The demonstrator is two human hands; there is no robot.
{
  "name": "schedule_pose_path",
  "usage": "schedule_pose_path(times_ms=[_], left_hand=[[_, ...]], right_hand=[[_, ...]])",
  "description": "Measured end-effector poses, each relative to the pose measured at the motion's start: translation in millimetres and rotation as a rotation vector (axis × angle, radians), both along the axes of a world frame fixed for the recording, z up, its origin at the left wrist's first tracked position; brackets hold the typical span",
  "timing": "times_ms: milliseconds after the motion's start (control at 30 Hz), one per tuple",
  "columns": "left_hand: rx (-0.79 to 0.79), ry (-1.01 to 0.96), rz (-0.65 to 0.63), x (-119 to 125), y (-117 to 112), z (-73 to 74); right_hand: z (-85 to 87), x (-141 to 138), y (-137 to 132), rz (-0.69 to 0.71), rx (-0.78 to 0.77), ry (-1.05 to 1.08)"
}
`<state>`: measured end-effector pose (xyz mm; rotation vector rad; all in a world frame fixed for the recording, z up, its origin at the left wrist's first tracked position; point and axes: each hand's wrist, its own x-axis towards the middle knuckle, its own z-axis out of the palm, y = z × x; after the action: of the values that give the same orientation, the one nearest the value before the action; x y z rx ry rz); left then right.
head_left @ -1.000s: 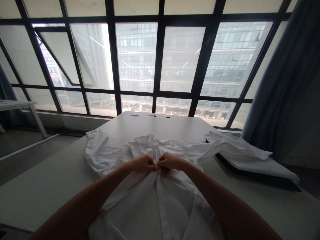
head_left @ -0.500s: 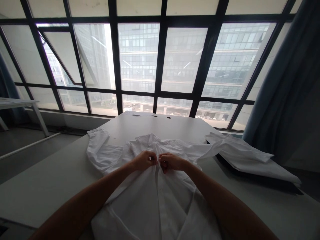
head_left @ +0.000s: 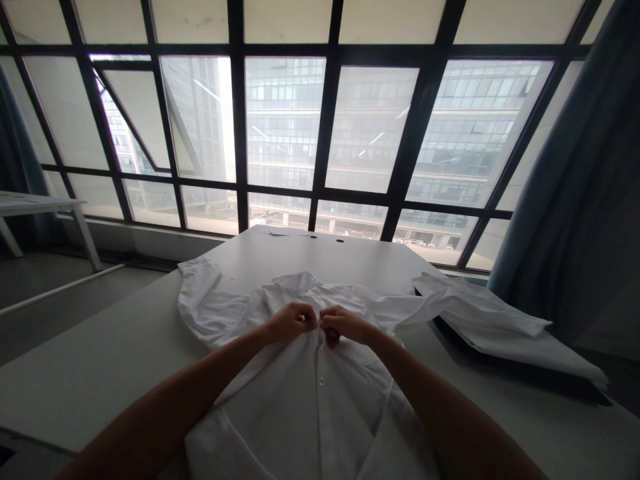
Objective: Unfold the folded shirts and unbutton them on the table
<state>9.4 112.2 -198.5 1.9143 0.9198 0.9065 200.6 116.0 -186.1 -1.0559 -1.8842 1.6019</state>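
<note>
A wall of dark-framed windows (head_left: pixel 280 133) is faced, with a glass-fronted building seen beyond it. At the far left, a small white table (head_left: pixel 35 205) stands near the windows, and a white desk (head_left: pixel 345 257) extends toward them. A white button-front shirt (head_left: pixel 310 407) is spread over the desk's near end, its collar (head_left: pixel 295 283) turned toward the far edge. Its sleeve (head_left: pixel 210 300) is bunched near the left edge. The left hand (head_left: pixel 293 322) is held at the shirt front, its fingers (head_left: pixel 309 320) closed in a pinch on the fabric. Just beside it, the right hand (head_left: pixel 345 327) is curled shut on the opposite front edge. A button (head_left: pixel 322 381) is seen below them. The other sleeve (head_left: pixel 480 320) is draped over a dark flat board (head_left: pixel 520 371) past the right edge of the shirt, near a blue-grey curtain (head_left: pixel 545 200).
</note>
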Motion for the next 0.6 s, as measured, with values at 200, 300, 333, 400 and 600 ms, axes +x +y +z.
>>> schedule_pose_path(times_ms=[200,300,333,400,600], left_hand=[[-0.154,0.043,-0.046,-19.9,10.3,10.8],[-0.021,0.254,0.039,-37.9,14.0,20.7],[0.042,0.373,0.09,-42.0,12.2,23.2],[0.154,0.632,0.191,-45.3,3.5,24.0],[0.161,0.955,0.263,-55.4,-11.3,-10.5]], right_hand=[[-6.0,6.0,3.4,-0.058,0.226,-0.383],[-3.0,11.0,7.2,-0.121,0.531,-0.563],[-1.0,14.7,9.2,-0.139,0.6,-0.594],[3.7,27.1,14.2,-0.163,0.658,-0.666],[9.7,86.1,28.0,-0.254,0.492,-0.978]])
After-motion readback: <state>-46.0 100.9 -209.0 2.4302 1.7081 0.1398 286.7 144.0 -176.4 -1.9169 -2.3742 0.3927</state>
